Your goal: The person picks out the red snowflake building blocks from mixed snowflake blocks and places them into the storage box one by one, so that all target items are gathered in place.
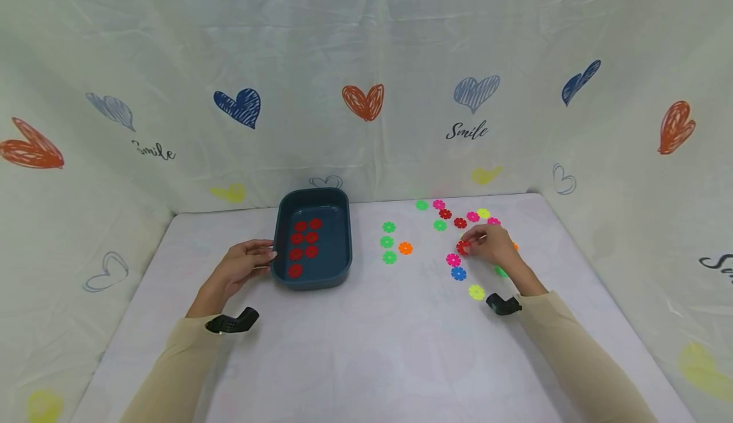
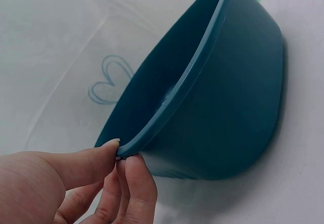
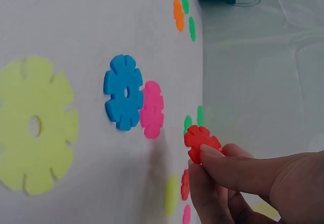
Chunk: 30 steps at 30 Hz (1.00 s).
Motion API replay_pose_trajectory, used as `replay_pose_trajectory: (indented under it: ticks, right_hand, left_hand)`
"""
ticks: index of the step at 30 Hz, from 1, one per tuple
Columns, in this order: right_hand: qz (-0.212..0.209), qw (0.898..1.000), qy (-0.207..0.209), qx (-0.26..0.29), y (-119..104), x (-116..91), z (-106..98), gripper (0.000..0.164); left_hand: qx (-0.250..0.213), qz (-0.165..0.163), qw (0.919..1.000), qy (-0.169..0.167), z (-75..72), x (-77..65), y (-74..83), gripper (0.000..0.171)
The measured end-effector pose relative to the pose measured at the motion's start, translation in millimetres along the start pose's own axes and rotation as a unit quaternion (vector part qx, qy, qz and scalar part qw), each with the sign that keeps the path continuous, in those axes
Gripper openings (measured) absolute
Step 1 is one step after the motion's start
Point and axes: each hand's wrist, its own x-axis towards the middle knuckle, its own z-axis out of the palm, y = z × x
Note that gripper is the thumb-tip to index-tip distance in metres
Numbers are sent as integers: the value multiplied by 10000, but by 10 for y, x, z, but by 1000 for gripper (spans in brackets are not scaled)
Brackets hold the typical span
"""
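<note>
A dark teal plastic tub (image 1: 321, 281) stands at the back left of the table, with several red notched discs (image 1: 295, 254) lying flat on its floor. My left hand (image 1: 247, 262) pinches the tub's rim (image 2: 167, 102) between thumb and fingers at its left side. Over on the right, my right hand (image 1: 491, 245) pinches a red snowflake disc (image 3: 199, 142) between thumb and forefinger, held up over the table. Near that hand lie a pink disc (image 1: 453, 259), a blue disc (image 1: 459, 273) and a yellow disc (image 1: 476, 292).
Green discs (image 1: 387, 242) and an orange disc (image 1: 405, 248) lie between the tub and my right hand. More pink, red, green and yellow discs are scattered toward the table's back right. A white curtain (image 1: 401, 149) printed with hearts hangs behind the table.
</note>
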Motion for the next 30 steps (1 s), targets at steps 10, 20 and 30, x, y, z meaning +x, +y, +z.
replay_pose_trajectory:
  ticks: [10, 20, 30]
  right_hand:
    - [-267, 9993, -163, 202, -252, 91, 20, 19]
    - [-756, 9957, -329, 423, -539, 166, 146, 18]
    - [-1072, 9914, -511, 542, -839, 219, 328, 14]
  left_hand:
    - [57, -65, 10000, 36, -5, 7, 4, 57]
    - [-8, -33, 10000, 24, -16, 23, -16, 56]
    - [15, -23, 10000, 39, 2, 6, -8, 56]
